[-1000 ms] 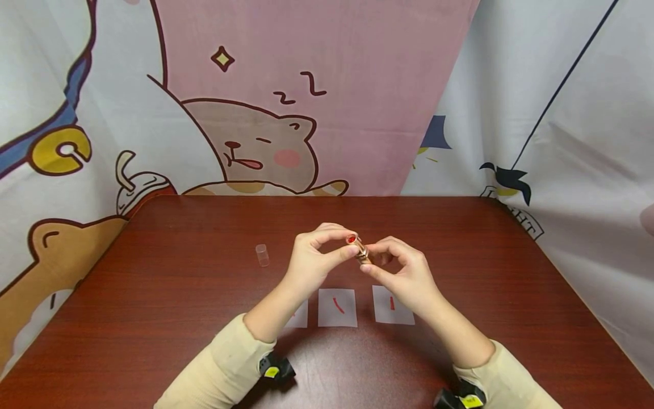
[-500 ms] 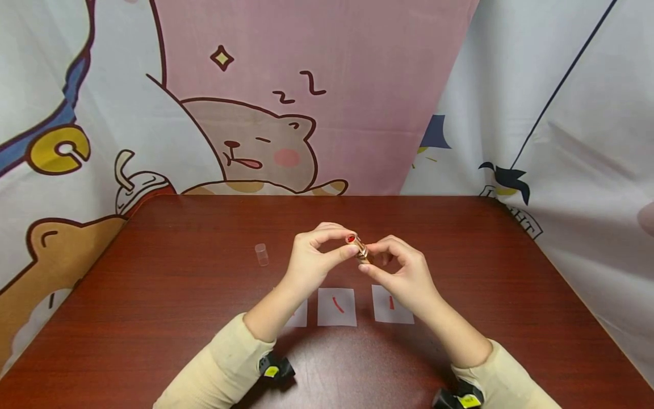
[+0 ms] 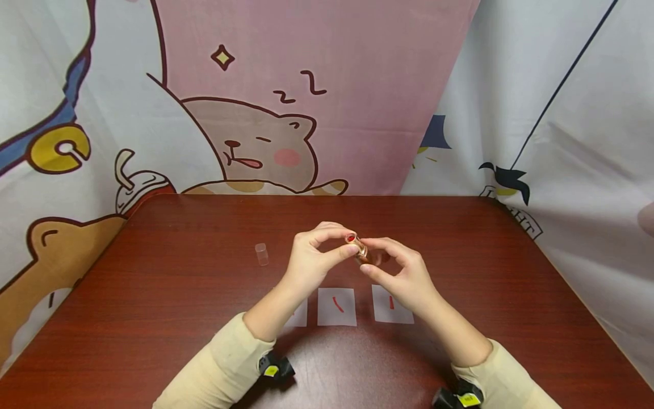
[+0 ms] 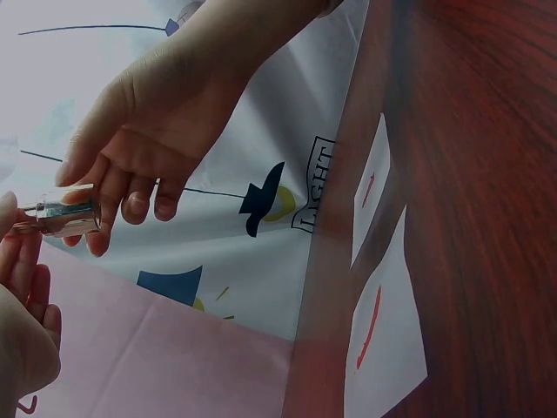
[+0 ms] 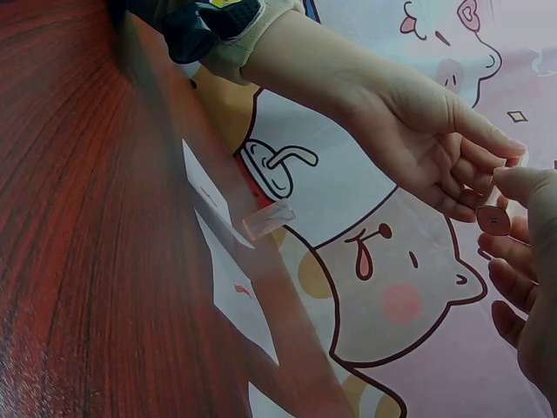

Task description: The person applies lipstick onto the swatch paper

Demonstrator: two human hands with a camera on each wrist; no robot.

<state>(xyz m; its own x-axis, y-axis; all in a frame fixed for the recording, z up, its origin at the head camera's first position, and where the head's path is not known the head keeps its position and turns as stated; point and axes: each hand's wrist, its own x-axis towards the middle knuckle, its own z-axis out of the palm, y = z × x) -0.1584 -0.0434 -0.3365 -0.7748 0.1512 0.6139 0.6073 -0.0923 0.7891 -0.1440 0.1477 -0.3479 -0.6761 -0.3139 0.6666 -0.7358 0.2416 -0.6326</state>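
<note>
A lipstick (image 3: 357, 248) in a shiny gold tube is held up above the table, its uncapped end tilted toward the upper left with red showing inside the rim. My left hand (image 3: 318, 254) pinches the tube near that end between thumb and forefinger. At the lower end, my right hand (image 3: 401, 271) has thumb and fingers round the base. The left wrist view shows the base (image 4: 71, 213) as clear and squarish, between the right thumb and fingers. In the right wrist view the base's flat end (image 5: 493, 220) faces the camera.
A clear cap (image 3: 261, 254) lies on the brown table (image 3: 204, 295), left of the hands. Below them are white paper squares: a middle one (image 3: 337, 315) and a right one (image 3: 383, 312) with red strokes, and a left one (image 3: 298, 318) partly hidden by the left forearm. A printed cloth (image 3: 388, 102) hangs behind.
My right fingers have shifted slightly round the lipstick's base, the forefinger now reaching out straighter. The left hand stays in place.
</note>
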